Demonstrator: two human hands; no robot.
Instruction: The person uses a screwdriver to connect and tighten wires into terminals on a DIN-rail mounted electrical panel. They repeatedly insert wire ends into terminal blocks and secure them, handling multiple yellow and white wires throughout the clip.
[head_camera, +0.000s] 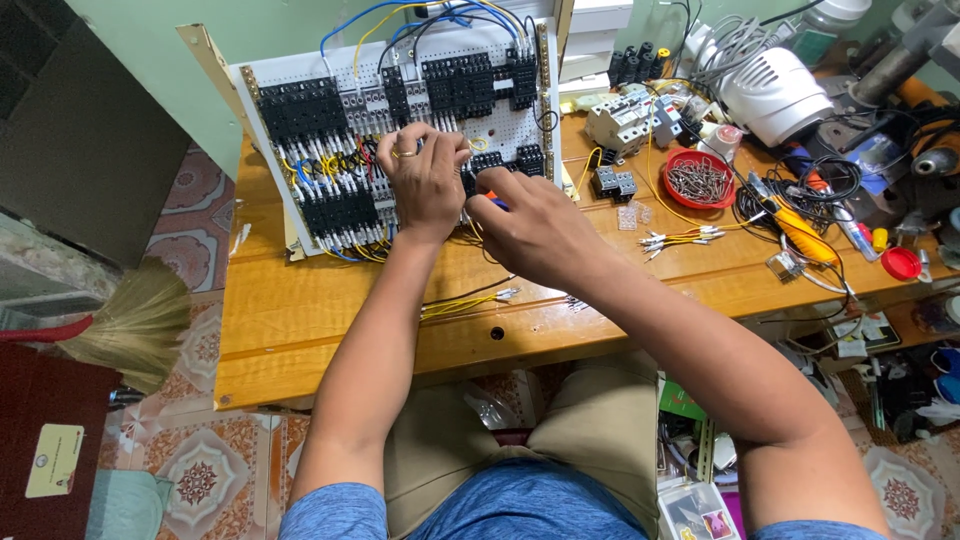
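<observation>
- The wooden bench (300, 320) carried a white perforated wiring panel (505, 115), which leaned tilted against the green wall at the back of the bench.
- The panel looked to be well advanced: rows of black relay sockets (300, 105) were already mounted on it, and many yellow, blue and black wires ran between them. The lower middle part, under the hands, was the place where the work was going on, so I judged that some wiring was left there.
- The left hand (425, 180) lay flat on the middle of the panel, its fingers curled down onto the sockets and wires; I could not tell if it pinched a wire.
- The right hand (530, 230) was just beside it, at the lower edge of the panel, with fingers closed on a small blue-handled tool (499, 204), probably a screwdriver.
- Loose yellow wires (465, 302) lay on the bench near the person, not yet fitted.
- A red bowl of small metal parts (698, 180) stood to the right, well apart from both hands.
</observation>
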